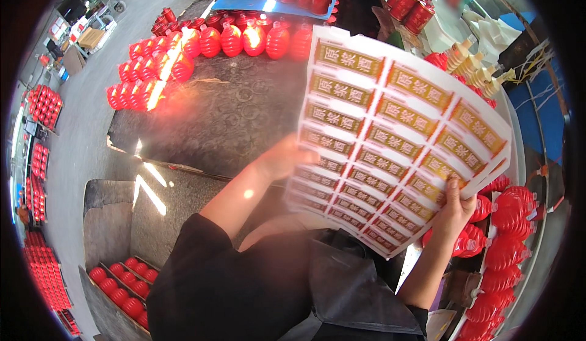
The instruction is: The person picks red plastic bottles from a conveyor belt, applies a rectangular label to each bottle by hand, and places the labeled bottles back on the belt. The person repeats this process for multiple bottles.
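While label sheets (370, 153) partly hide each grip, left hand (281, 158), blurred, pinches their left edge and right hand (456, 211) clasps the right. Between hands: 3 label columns, sheet count unclear. Beyond left hand, red bottles (231, 40) overlap, uncountable.

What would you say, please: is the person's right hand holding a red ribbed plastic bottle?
No, the right hand grips the white paper sheets with gold rectangular labels, its thumb on top.
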The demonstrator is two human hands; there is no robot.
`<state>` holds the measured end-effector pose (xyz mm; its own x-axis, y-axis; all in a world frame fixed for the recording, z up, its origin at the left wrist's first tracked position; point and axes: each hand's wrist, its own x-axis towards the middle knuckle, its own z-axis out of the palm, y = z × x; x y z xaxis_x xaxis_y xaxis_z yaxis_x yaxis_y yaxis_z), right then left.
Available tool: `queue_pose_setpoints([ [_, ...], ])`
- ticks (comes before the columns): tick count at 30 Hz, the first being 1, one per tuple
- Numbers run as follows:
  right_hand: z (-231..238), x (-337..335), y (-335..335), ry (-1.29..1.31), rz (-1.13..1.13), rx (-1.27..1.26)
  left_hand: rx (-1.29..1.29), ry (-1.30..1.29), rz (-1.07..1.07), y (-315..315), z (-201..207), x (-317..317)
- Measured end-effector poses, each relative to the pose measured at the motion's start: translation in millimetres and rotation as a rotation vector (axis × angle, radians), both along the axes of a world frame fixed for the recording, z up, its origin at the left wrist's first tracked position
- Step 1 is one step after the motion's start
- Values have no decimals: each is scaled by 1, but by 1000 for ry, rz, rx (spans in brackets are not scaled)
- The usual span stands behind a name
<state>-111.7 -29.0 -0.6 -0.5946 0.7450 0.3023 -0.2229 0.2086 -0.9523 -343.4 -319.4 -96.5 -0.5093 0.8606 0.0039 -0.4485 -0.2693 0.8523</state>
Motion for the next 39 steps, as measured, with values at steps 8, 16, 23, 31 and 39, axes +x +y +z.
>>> queue_pose_setpoints([
  [8, 20, 14, 12, -111, 428, -158, -169, 138, 131, -2, -1, 10],
  [16, 27, 30, -6, -328, 522, -356, -35, 45, 317, -9, -12, -19],
  [23, 12, 21, -4, -313, 222, -134, 95, -180, 256, -2, -21, -3],
  [31, 22, -16, -4, -311, 284, 59, -22, -50, 284, -26, -4, 31],
  [39, 61, -56, -48, -369, 169, 62, 28, -30, 448, -62, 12, 7],
])
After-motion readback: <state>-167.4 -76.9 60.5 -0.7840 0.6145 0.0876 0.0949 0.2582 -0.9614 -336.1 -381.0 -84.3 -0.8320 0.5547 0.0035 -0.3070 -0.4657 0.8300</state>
